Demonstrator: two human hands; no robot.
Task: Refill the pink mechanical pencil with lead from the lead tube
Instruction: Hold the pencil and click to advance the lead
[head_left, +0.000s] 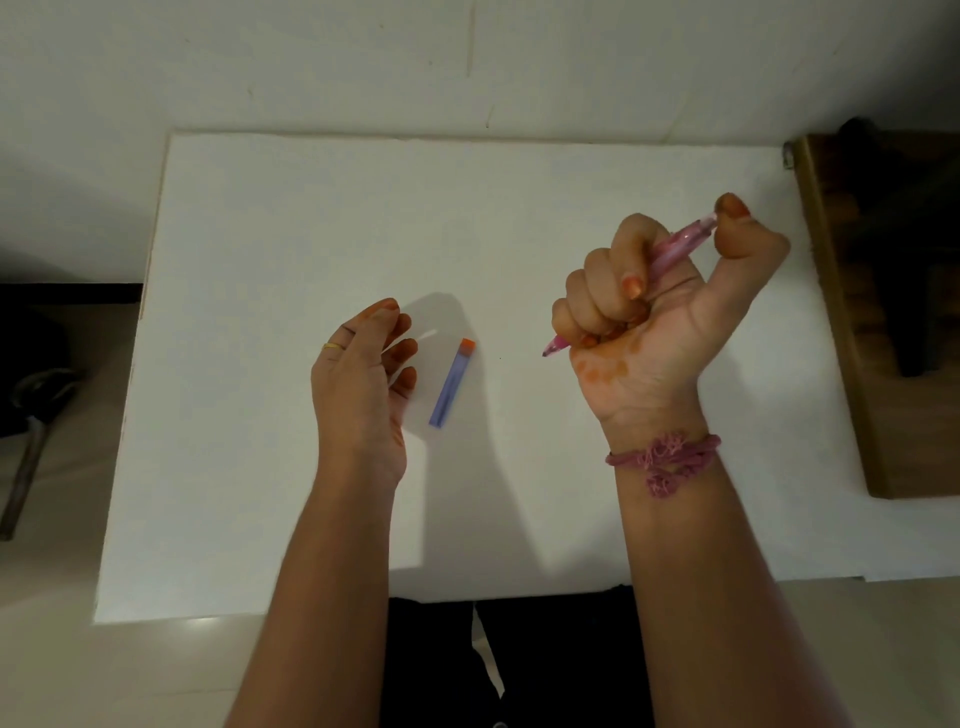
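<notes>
Right hand (660, 296) raised above white board (260, 260), fist wrapped around pink mechanical pencil (675, 244), thumb on its top end, tip poking out below the little finger. Purple lead tube (451, 384) with orange cap flat on board, near its centre, untouched. Left hand (363, 379) just left of tube, fingers loosely curled, holding nothing. No readable writing on tube or pencil.
</notes>
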